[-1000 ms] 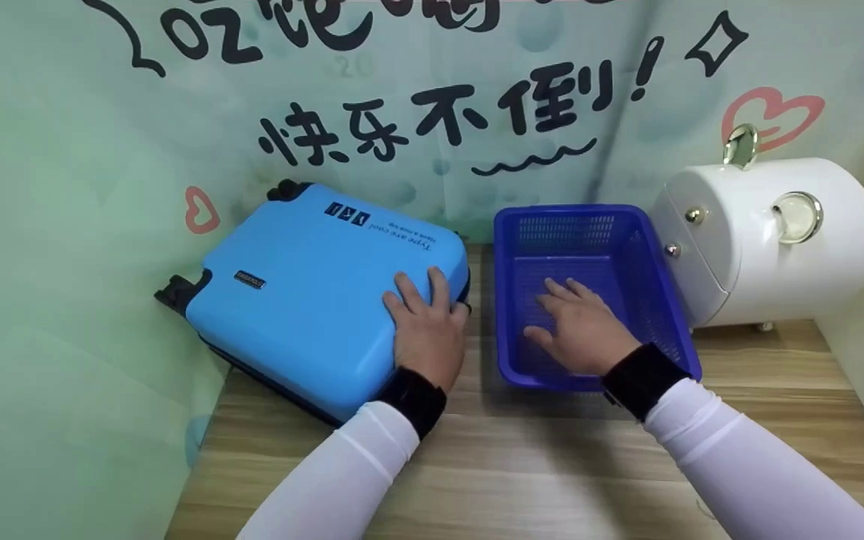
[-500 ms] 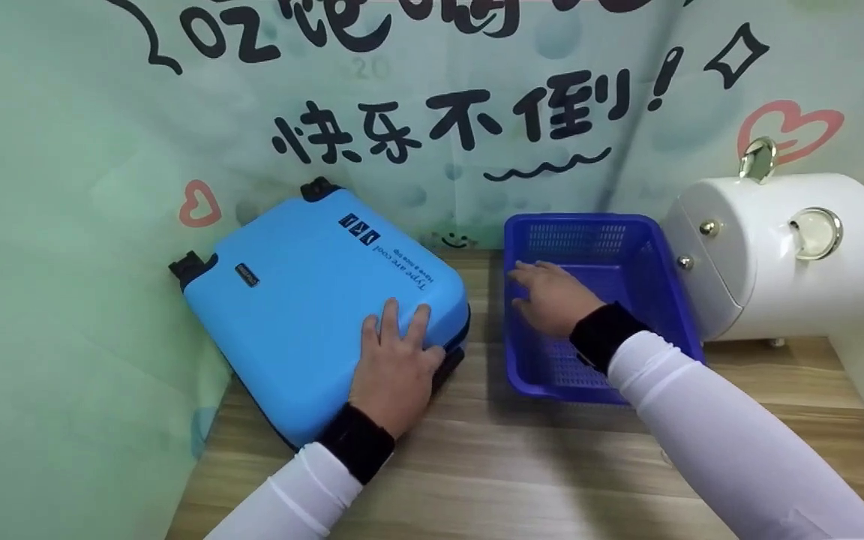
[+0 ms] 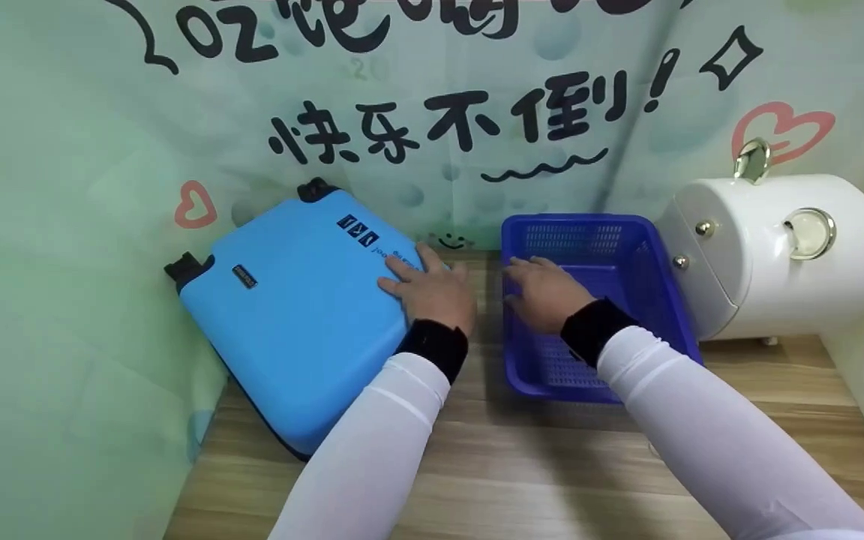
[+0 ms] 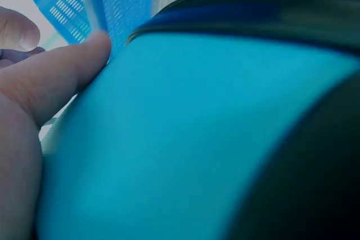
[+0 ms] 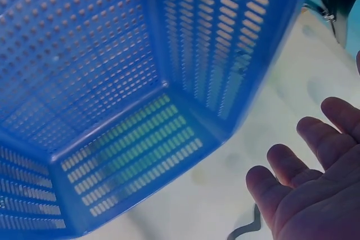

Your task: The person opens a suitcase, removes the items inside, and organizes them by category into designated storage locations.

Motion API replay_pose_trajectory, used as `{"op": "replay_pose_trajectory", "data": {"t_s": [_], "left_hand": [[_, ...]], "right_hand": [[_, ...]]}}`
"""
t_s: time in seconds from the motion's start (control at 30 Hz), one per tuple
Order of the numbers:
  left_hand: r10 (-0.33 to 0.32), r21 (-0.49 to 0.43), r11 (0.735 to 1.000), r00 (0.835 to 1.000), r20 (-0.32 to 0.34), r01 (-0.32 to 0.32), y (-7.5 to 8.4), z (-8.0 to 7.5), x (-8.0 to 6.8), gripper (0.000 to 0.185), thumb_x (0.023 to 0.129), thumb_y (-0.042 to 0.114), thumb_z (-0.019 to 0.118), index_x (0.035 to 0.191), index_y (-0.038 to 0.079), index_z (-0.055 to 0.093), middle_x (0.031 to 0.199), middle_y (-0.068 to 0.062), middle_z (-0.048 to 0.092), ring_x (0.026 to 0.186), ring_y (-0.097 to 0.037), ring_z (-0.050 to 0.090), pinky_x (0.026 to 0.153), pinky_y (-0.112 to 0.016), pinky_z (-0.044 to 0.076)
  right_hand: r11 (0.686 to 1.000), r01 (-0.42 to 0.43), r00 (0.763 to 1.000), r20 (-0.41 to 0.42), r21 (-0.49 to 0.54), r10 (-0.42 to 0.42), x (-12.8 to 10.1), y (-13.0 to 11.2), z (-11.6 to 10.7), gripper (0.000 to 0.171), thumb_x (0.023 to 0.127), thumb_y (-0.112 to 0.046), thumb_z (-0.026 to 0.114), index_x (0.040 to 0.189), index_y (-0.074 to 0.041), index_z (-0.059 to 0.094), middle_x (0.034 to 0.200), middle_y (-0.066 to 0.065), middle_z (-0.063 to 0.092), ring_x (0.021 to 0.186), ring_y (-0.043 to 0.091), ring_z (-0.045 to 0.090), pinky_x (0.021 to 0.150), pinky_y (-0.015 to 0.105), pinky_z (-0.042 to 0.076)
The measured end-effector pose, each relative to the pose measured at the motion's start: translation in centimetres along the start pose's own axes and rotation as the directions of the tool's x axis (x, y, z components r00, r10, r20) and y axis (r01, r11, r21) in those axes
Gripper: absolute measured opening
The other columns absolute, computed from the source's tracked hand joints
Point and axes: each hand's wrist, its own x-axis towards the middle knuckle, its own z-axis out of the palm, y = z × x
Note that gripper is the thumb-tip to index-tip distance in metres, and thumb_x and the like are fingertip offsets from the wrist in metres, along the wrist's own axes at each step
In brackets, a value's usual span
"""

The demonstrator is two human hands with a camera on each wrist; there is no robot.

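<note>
Blue hard-shell plastic suitcase (image 3: pixel 293 315) and dark blue perforated plastic basket (image 3: pixel 631 247) side by side on a wood-grain table (image 3: pixel 537 465), one hand at each.

The left hand (image 3: pixel 432 289) lies flat on the suitcase's right far corner, fingers straight and slightly spread, gripping nothing. The right hand (image 3: pixel 541 292) sits at the basket's left wall, over its rim, fingers relaxed and loosely apart, holding nothing; whether it touches the wall cannot be told. The suitcase lies flat at the table's left, against the green printed backdrop (image 3: pixel 64 187). A white cylindrical cabinet (image 3: pixel 777 255) stands just right of the basket.
</note>
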Motion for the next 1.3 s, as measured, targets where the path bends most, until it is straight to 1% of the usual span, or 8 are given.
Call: {"op": "replay_pose_trajectory", "data": {"t_s": [0.13,0.27,0.37,0.5,0.63,0.87,1.07,1.3], "left_hand": [[0.085,0.016,0.996,0.989,-0.123,-0.084,-0.9,0.8,-1.1,0.039,0.105,0.036,0.060,0.141,0.023,0.064,0.166,-0.025,0.038,0.141,-0.072,0.035,0.106,-0.079,0.041],[0.174,0.030,0.985,0.956,-0.238,-0.172,-2.2,1.3,-2.8,0.038,0.099,0.038,0.068,0.134,0.024,0.070,0.157,-0.017,0.052,0.136,-0.071,0.042,0.105,-0.075,0.044],[0.229,0.041,0.973,0.936,-0.269,-0.226,-3.5,1.6,-4.1,0.048,0.091,0.045,0.077,0.134,0.027,0.071,0.151,-0.012,0.058,0.135,-0.069,0.044,0.104,-0.073,0.044],[0.275,0.047,0.961,0.924,-0.265,-0.273,-4.9,1.8,-5.2,0.063,0.079,0.055,0.086,0.133,0.026,0.071,0.149,-0.009,0.059,0.136,-0.070,0.043,0.107,-0.074,0.042],[0.307,0.063,0.951,0.914,-0.267,-0.301,-5.2,1.7,-5.4,0.065,0.079,0.057,0.085,0.134,0.025,0.070,0.149,-0.009,0.059,0.135,-0.071,0.044,0.108,-0.074,0.042],[0.326,0.073,0.945,0.910,-0.257,-0.318,-4.8,2.1,-5.6,0.069,0.080,0.060,0.084,0.138,0.027,0.069,0.150,-0.010,0.058,0.136,-0.070,0.044,0.109,-0.074,0.041],[0.317,0.048,0.947,0.900,-0.300,-0.318,-4.7,2.2,-5.6,0.070,0.077,0.057,0.088,0.136,0.026,0.070,0.147,-0.011,0.060,0.135,-0.070,0.045,0.109,-0.074,0.042],[0.297,0.029,0.953,0.918,-0.264,-0.300,-4.4,1.7,-5.0,0.071,0.078,0.059,0.088,0.137,0.024,0.069,0.149,-0.011,0.058,0.137,-0.070,0.043,0.111,-0.073,0.042]], "right_hand": [[1.000,-0.013,1.000,0.011,-0.009,0.013,0.0,0.2,0.1,0.052,0.106,-0.020,0.059,0.152,0.004,0.051,0.161,0.025,0.047,0.154,0.044,0.038,0.130,0.055,0.023],[1.000,-0.008,0.999,0.032,-0.012,0.009,0.6,-0.5,0.1,0.054,0.106,-0.021,0.059,0.154,0.002,0.049,0.163,0.023,0.044,0.154,0.047,0.036,0.129,0.056,0.026],[1.000,0.022,0.998,0.059,-0.004,-0.022,1.2,-1.3,0.3,0.054,0.105,-0.019,0.061,0.155,-0.001,0.050,0.164,0.020,0.045,0.154,0.047,0.036,0.128,0.057,0.028],[0.997,0.069,0.992,0.106,0.021,-0.071,1.8,-2.2,1.0,0.051,0.105,-0.015,0.062,0.154,-0.009,0.053,0.159,0.016,0.053,0.151,0.044,0.042,0.127,0.057,0.030],[0.992,0.124,0.981,0.151,-0.002,-0.122,2.3,-3.3,2.5,0.045,0.101,-0.017,0.068,0.146,-0.013,0.063,0.144,0.011,0.067,0.144,0.041,0.052,0.127,0.061,0.028],[0.993,0.089,0.990,0.120,-0.080,-0.079,3.8,-5.1,5.2,0.016,0.099,-0.016,0.066,0.098,-0.005,0.077,0.105,0.016,0.079,0.111,0.037,0.072,0.123,0.065,0.031],[0.997,0.047,0.985,0.170,-0.066,-0.035,4.9,-4.8,6.0,0.022,0.104,-0.017,0.058,0.099,-0.005,0.077,0.104,0.014,0.078,0.108,0.036,0.073,0.123,0.067,0.030],[0.996,0.070,0.991,0.116,-0.056,-0.063,5.2,-3.8,5.8,0.024,0.103,-0.027,0.061,0.096,-0.010,0.077,0.096,0.010,0.079,0.102,0.035,0.074,0.124,0.071,0.022]]}}
